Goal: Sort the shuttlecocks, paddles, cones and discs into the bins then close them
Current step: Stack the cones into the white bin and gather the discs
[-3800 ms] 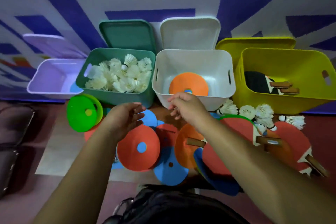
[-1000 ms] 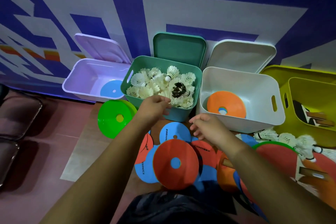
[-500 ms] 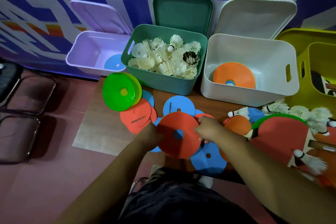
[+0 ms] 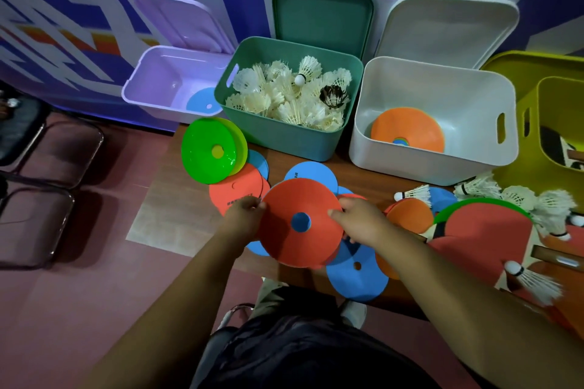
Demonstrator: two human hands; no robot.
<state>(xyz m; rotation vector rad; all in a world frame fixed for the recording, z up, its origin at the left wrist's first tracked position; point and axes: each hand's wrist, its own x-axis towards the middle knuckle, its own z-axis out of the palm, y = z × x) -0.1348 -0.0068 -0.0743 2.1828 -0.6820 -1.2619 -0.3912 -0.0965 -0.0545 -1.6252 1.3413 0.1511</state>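
Wooden tabletop [image 4: 350, 175] before the green bin [image 4: 284, 139]: we grip the red cone [image 4: 297, 199], left hand [image 4: 243, 215] and right hand [image 4: 360, 221] curled on its opposite edges.

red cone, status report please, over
Both gripping: left hand and right hand on opposite edges of the red cone. Over the blue discs, not yet binned. White bin open, orange cone inside.
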